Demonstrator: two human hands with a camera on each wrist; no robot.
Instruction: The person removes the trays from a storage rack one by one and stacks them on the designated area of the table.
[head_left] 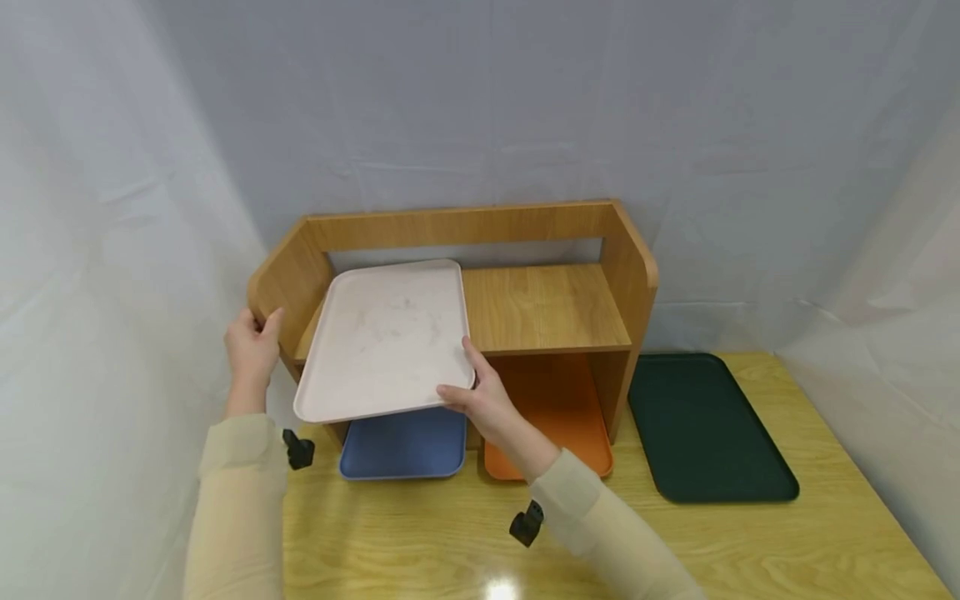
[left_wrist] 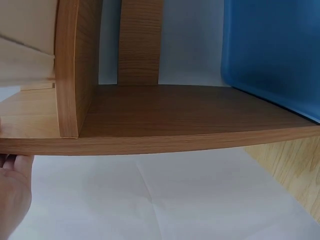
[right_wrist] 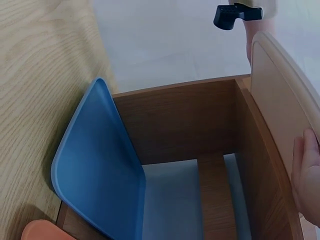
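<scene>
A pale pinkish-white tray (head_left: pixel 386 337) lies on the left half of a wooden shelf unit's (head_left: pixel 547 304) top board and overhangs its front edge. My right hand (head_left: pixel 480 396) pinches the tray's front right corner, thumb on top. In the right wrist view the fingers (right_wrist: pixel 307 180) sit against the tray (right_wrist: pixel 280 100). My left hand (head_left: pixel 251 346) grips the front edge of the shelf's left side panel. The left wrist view shows this hand (left_wrist: pixel 12 192) under the panel's edge (left_wrist: pixel 175 142).
A blue tray (head_left: pixel 405 446) sits in the lower left compartment and an orange tray (head_left: pixel 562 400) in the lower right one. A dark green tray (head_left: pixel 705 425) lies flat on the yellow table (head_left: pixel 750 550), right of the shelf. White cloth hangs all around.
</scene>
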